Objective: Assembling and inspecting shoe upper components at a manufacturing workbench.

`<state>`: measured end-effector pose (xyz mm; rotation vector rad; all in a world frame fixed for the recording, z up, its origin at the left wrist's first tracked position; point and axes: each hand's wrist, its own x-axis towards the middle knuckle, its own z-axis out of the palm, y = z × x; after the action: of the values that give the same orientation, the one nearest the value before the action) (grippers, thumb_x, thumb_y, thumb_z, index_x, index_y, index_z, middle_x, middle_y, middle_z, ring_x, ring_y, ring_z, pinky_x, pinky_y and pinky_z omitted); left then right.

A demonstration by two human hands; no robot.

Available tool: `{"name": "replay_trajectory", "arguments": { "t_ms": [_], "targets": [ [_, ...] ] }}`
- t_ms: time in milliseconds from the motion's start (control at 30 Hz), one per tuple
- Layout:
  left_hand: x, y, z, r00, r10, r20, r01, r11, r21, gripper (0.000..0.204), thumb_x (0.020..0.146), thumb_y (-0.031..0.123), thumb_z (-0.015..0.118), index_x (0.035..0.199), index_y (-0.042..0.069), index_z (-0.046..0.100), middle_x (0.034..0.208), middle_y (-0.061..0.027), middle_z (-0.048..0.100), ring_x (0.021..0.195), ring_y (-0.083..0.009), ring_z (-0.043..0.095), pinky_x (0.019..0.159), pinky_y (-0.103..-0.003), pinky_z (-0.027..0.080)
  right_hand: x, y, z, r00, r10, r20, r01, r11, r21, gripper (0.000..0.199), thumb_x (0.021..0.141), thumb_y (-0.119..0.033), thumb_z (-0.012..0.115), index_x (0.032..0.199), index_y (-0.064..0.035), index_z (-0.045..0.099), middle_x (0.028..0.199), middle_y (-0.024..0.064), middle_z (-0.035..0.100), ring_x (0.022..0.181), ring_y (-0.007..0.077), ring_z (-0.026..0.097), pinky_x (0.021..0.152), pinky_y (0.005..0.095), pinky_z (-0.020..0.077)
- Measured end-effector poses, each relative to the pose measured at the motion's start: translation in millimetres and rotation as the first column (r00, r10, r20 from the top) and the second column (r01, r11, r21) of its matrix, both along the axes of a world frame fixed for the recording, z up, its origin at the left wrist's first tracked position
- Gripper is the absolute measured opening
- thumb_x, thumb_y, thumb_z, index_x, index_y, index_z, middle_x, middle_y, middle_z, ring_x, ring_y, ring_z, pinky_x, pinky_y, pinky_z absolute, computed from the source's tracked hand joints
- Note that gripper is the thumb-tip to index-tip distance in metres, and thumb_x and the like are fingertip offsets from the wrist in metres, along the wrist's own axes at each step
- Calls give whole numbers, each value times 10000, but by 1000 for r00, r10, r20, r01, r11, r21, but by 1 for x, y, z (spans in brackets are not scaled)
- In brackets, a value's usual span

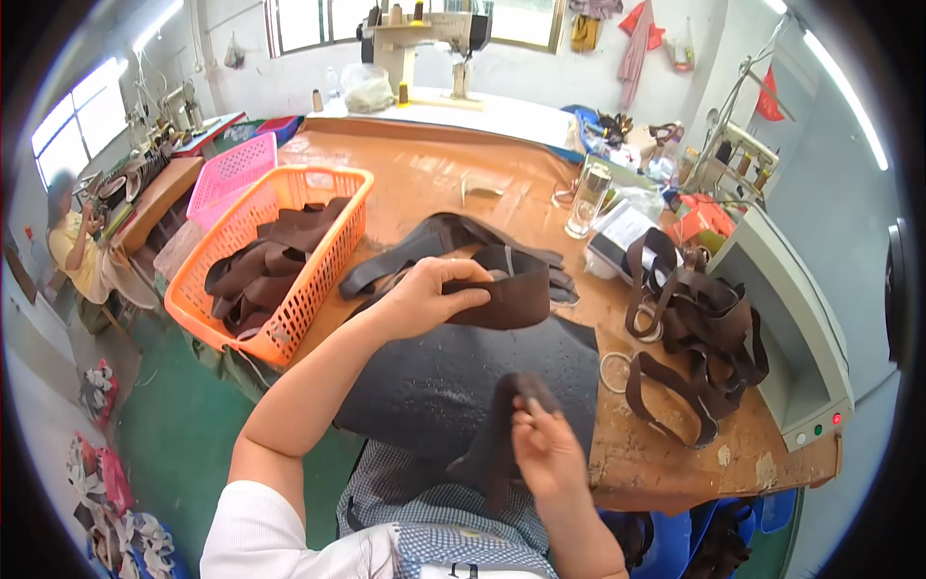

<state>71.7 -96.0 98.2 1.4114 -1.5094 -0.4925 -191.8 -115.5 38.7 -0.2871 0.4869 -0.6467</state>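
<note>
My left hand (pixel 434 293) is closed on a dark brown strap (pixel 511 301), pinched between thumb and fingers, its wide band curving to the right. Lower down, my right hand (pixel 548 444) grips the end of another dark brown strip (pixel 500 434), which hangs toward my lap. That strip is blurred, and I cannot tell whether it joins the first one. Both hands are over a black mat (pixel 415 386) at the table's near edge. Just beyond the left hand lies a pile of grey-black straps (pixel 410 249).
An orange basket (pixel 299 333) of brown straps stands at left, with a pink basket (pixel 231 179) behind. At right are loose brown straps (pixel 690 323), a grey machine housing (pixel 810 386) and a glass (pixel 585 201). A sewing machine (pixel 424 43) is at the back. Another person (pixel 77 241) sits far left.
</note>
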Motion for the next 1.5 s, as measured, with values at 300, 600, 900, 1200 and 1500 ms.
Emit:
{"name": "replay_trajectory", "arguments": {
  "t_ms": [300, 600, 900, 1200, 1500],
  "targets": [
    [-44, 69, -18, 970, -231, 75, 222, 969, 109, 204, 826, 13, 739, 1022, -6, 690, 859, -86, 632, 794, -201, 616, 741, -318, 487, 60, 4, -73, 995, -2, 101, 0, 1000, 14, 343, 925, -130, 678, 1240, -55, 565, 1174, 107, 653, 1060, 221, 666, 885, 333, 596],
    [-73, 101, -62, 958, 110, -266, -58, 979, 197, 176, 813, 37, 762, 970, -8, 697, 858, -67, 678, 824, -157, 652, 785, -294, 512, 22, 24, -93, 985, 161, 60, -158, 987, -41, 400, 900, -163, 700, 1260, -45, 572, 1249, 109, 639, 1116, 248, 653, 990, 392, 553],
    [-78, 106, -65, 872, 227, -433, -87, 944, 319, 307, 865, 79, 736, 1145, -7, 642, 888, -68, 717, 840, -112, 667, 804, -288, 531, 19, 29, -85, 988, 155, -12, -155, 982, -105, 443, 903, -173, 701, 1294, -42, 539, 1240, 104, 647, 1127, 235, 652, 996, 391, 546],
    [-78, 102, -63, 830, 223, -511, -26, 931, 364, 312, 867, 46, 740, 1174, 6, 698, 891, -20, 690, 851, -72, 624, 802, -248, 518, 18, 27, -75, 988, 144, -54, -149, 985, -90, 401, 889, -82, 701, 1258, -50, 550, 1197, 82, 648, 1079, 217, 664, 948, 390, 563],
    [-78, 101, -67, 777, 222, -589, -3, 937, 350, 272, 875, 53, 738, 1141, 1, 716, 940, -35, 715, 878, -85, 640, 819, -252, 526, 19, 26, -75, 990, 135, -41, -140, 979, -150, 392, 900, -126, 712, 1253, -61, 556, 1183, 79, 663, 1072, 216, 673, 925, 378, 581]
  ]
}}
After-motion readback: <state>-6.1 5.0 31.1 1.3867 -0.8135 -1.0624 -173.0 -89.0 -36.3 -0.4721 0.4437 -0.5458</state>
